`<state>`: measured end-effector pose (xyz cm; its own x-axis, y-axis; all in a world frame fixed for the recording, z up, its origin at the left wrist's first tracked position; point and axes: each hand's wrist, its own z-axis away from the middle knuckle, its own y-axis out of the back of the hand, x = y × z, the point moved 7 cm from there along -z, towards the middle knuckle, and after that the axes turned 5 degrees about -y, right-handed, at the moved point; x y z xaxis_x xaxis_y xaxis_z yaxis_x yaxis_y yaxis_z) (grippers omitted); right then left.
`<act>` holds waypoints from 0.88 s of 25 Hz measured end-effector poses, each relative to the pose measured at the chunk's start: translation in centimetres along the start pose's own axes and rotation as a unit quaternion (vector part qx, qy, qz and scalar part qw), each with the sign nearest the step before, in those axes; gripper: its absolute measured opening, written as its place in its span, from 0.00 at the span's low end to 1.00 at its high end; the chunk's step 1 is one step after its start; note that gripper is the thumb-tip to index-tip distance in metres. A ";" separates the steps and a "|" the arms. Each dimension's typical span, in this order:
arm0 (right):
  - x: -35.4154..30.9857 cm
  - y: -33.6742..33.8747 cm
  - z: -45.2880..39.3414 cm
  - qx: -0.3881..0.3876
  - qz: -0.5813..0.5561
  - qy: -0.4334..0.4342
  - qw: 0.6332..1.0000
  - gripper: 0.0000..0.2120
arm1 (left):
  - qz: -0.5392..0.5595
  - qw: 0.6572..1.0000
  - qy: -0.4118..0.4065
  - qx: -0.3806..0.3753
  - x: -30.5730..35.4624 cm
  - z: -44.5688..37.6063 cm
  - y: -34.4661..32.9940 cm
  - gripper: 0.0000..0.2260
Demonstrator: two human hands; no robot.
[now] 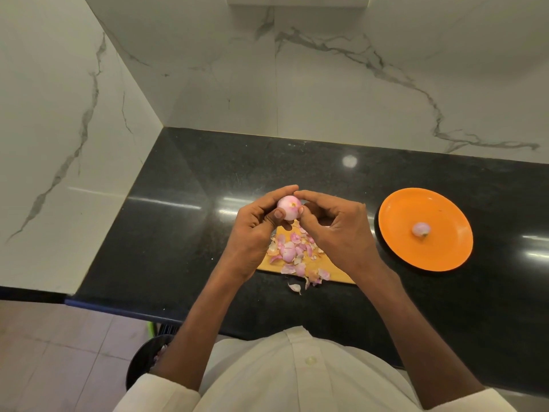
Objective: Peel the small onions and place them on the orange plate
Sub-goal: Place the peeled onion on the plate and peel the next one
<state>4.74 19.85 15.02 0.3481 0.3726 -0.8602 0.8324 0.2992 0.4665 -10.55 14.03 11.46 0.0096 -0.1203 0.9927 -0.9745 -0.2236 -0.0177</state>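
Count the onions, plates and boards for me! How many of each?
Onions: 2, one held in both hands, one on the plate
Orange plate: 1
Cutting board: 1, strewn with peels
Total: 4

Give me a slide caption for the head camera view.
Both hands peel an onion above a board strewn with skins; one onion on the plate.

Both hands raised w/ fingers curled: left hand gripping, right hand pinching, fingertips touching.
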 end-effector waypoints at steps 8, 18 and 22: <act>-0.1 -0.6 0.1 0.018 0.120 0.026 0.992 0.10 | -0.035 0.999 0.005 -0.030 -0.1 0.0 -0.6 0.18; 0.4 0.1 -0.2 -0.020 -0.043 -0.044 0.998 0.15 | -0.056 0.998 0.011 -0.039 0.0 -0.3 0.3 0.18; -0.1 0.1 -0.1 -0.018 -0.005 -0.014 1.000 0.15 | -0.049 0.997 0.015 -0.051 -0.1 -0.3 0.2 0.19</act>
<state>4.78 19.93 15.17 0.3514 0.3453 -0.8702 0.8198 0.3354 0.4641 -10.81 14.25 11.43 0.1010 -0.0739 0.9921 -0.9870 -0.1326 0.0906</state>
